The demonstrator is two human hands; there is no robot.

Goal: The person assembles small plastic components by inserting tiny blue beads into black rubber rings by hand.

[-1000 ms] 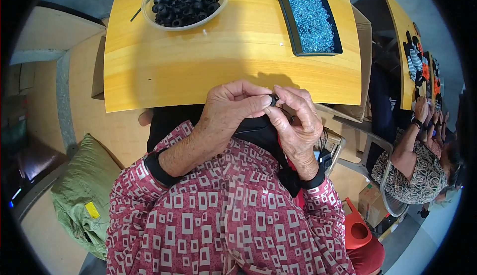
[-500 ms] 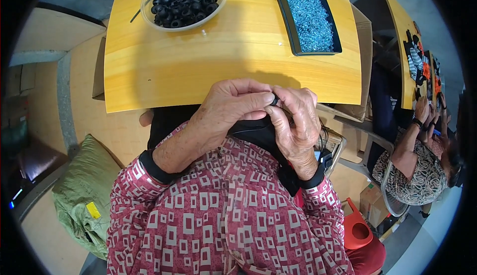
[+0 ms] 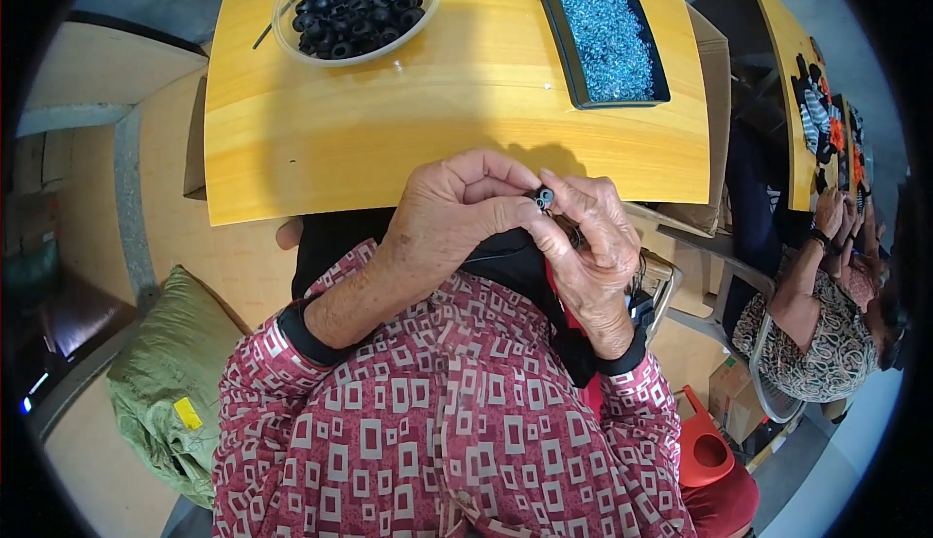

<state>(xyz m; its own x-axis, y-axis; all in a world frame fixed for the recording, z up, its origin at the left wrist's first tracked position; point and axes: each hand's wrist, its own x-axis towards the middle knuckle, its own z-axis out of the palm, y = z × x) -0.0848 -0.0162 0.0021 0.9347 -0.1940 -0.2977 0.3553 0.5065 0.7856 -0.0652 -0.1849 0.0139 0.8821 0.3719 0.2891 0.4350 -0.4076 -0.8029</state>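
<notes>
Just off the near edge of the table, a small round black piece with a pale ring in its hollow face is pinched between my hands. My left hand has thumb and forefinger closed on its left side. From the other side, the thumb and fingertips of my right hand grip it too. A clear round bowl at the far left of the table holds many similar hollow black pieces. At the far right lies a dark rectangular tray full of tiny clear bluish pieces.
The yellow wooden table spans the space ahead. A thin dark stick leans at the bowl. On the floor at left slumps a green sack. At right are a red plastic stool and a seated co-worker at another table.
The black piece has turned, and its hollow face with the pale ring now shows. My right hand has shifted slightly right and down; both hands still pinch the piece.
</notes>
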